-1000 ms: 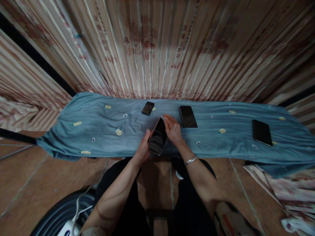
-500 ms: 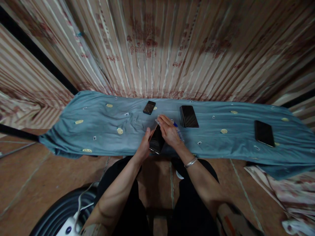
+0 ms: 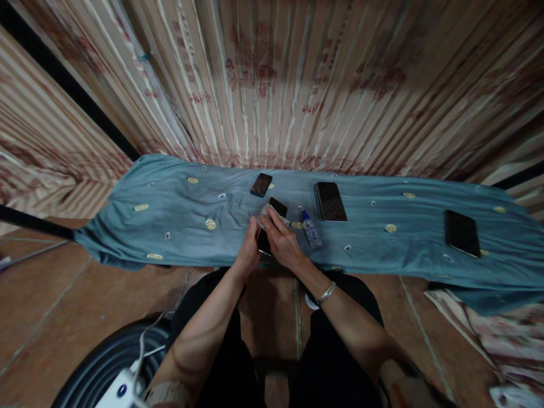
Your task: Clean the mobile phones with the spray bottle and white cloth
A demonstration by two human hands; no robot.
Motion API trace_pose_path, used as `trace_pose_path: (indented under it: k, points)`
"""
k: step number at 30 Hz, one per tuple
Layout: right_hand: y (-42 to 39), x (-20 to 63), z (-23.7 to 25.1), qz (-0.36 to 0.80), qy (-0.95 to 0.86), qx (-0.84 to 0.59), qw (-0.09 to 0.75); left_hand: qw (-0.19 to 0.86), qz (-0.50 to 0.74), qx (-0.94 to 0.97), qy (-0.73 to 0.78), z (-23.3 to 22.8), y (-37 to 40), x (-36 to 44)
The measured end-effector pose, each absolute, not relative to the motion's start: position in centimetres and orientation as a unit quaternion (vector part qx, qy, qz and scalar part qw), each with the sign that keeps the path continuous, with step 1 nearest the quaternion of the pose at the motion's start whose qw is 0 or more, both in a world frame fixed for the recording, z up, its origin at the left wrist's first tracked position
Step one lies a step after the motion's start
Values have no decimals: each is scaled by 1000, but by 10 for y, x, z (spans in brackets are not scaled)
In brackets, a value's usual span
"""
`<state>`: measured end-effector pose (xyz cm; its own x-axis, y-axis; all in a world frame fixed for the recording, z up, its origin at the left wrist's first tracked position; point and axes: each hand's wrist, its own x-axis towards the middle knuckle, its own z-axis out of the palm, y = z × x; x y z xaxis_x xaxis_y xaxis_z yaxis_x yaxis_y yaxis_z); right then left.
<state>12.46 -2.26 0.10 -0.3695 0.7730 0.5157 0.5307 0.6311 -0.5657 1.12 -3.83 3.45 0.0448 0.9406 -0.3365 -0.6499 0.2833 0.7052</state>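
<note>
Right hand [image 3: 281, 242] now laid flat over the phone [image 3: 272, 224] with a pale cloth [image 3: 264, 213], phone lowered toward the front edge of the table, small spray bottle [image 3: 311, 231] newly uncovered beside it.

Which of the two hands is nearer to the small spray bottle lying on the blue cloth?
Right. The right hand lies just left of the spray bottle; the left hand is farther left, beyond the held phone.

Phone [image 3: 272, 224]: black, dark glossy screen up, top end toward 1 o'clock, gripped in both hands.
Cloth [image 3: 264, 213]: small, pale, pressed on the phone's screen.
</note>
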Motion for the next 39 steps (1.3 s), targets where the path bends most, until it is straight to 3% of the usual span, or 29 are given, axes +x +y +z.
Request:
trace_pose_path:
  k: [23,39]
  points:
    - [-50,113,-9,147,-851,-331,381,650,606,143,436,21,-23,-2]
    - [-53,118,-11,106,-865,-324,368,631,634,175,411,45,-23,-7]
